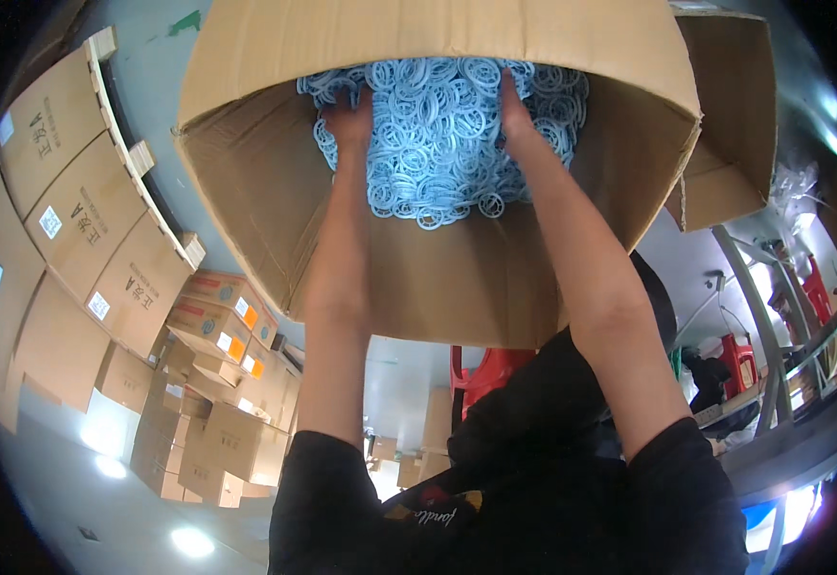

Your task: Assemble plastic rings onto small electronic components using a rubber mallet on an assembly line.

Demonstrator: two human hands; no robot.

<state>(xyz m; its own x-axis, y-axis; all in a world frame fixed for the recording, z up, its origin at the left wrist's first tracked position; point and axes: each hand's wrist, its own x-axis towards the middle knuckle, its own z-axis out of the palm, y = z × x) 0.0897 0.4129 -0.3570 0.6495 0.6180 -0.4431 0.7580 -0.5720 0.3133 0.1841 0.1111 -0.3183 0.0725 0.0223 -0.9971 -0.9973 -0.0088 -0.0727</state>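
Both of my arms reach into a large cardboard box (437, 287) that lies tipped with its mouth toward me. Deep inside it is a heap of light blue plastic rings (437, 144) with inner spokes or loops. My left hand (349, 120) is at the left side of the heap, its fingers apart and partly sunk among the rings. At the right side, my right hand (514, 103) rests against the rings with its visible digit stretched out. Its other fingers are hidden by the rings and the hand itself. Neither hand shows a firm grip.
Stacked cartons (83, 211) on a wooden pallet (140, 153) stand at the left, with smaller orange-labelled cartons (212, 316) beside them. Another open cardboard box (725, 115) is at the right, near a metal rack (773, 335). A red plastic stool (495, 374) shows below the box.
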